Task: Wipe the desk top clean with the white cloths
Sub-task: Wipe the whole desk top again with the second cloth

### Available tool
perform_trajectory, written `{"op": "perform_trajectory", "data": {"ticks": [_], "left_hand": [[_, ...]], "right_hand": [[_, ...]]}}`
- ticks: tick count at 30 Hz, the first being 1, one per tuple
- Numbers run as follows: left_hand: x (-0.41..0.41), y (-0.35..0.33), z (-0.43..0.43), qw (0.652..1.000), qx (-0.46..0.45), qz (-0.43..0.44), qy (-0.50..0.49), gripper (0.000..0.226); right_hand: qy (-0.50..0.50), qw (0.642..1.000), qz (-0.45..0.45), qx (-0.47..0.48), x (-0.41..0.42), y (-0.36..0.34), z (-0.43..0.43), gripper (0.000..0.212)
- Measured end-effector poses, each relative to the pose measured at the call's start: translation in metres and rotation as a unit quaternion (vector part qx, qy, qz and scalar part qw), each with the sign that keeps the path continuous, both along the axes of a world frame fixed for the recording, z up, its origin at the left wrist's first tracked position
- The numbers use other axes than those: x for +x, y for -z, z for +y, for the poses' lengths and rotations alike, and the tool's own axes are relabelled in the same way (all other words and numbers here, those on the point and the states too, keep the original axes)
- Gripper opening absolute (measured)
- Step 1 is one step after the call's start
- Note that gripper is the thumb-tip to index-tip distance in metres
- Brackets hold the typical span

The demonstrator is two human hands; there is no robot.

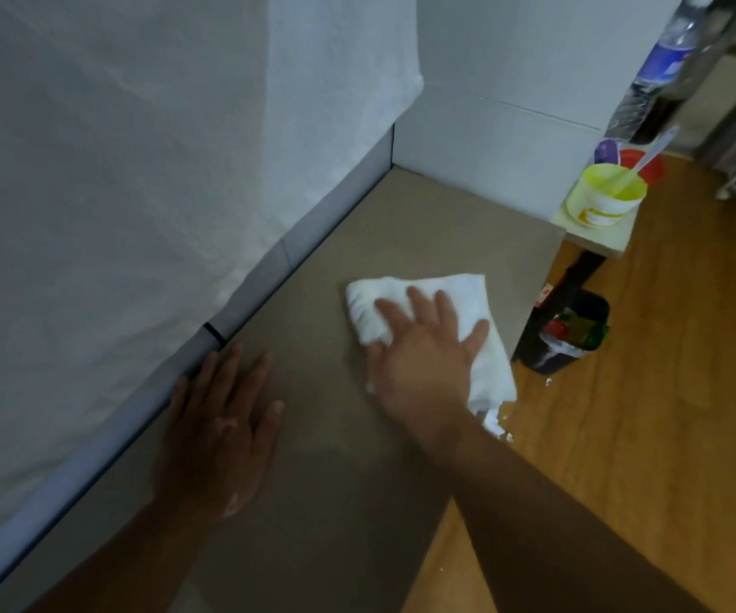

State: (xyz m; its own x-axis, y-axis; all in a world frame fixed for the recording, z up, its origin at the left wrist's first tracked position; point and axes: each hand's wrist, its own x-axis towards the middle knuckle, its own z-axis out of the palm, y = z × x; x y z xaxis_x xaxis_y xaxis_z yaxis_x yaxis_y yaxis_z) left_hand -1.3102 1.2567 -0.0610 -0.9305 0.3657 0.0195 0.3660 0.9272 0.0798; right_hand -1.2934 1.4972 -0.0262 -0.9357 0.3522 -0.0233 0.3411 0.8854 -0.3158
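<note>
A folded white cloth (454,303) lies on the grey-brown desk top (401,223), near its right edge. My right hand (423,351) presses flat on the cloth with fingers spread. My left hand (220,418) rests flat on the bare desk at the left, close to the wall strip, holding nothing. Small white scraps (492,424) sit at the desk's right edge below the cloth.
A white sheet (114,170) hangs along the left wall, a white panel at the back. Right of the desk stand a yellow cup with a spoon (603,194) on a small shelf, a red lid, a water bottle (662,68), and a black bin (565,334) on the wooden floor.
</note>
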Motion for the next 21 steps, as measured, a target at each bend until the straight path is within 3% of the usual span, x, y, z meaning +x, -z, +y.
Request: {"op": "perform_trajectory", "data": {"ticks": [5, 10, 16, 21], "left_hand": [[-0.002, 0.002, 0.001, 0.999, 0.018, 0.025, 0.007, 0.068], [-0.004, 0.002, 0.000, 1.000, 0.007, 0.025, 0.014, 0.068], [-0.003, 0.003, -0.001, 0.999, -0.002, 0.034, 0.006, 0.064], [-0.003, 0.004, 0.000, 0.999, 0.016, 0.030, -0.005, 0.066]], "right_hand": [[-0.144, 0.987, 0.064, 0.014, 0.088, 0.017, -0.036, 0.051], [-0.159, 0.987, 0.034, 0.008, 0.087, 0.017, -0.005, 0.052], [-0.052, 0.999, 0.001, -0.014, 0.029, 0.004, 0.064, 0.059], [0.091, 0.994, 0.012, -0.057, -0.011, 0.001, 0.088, 0.050]]}}
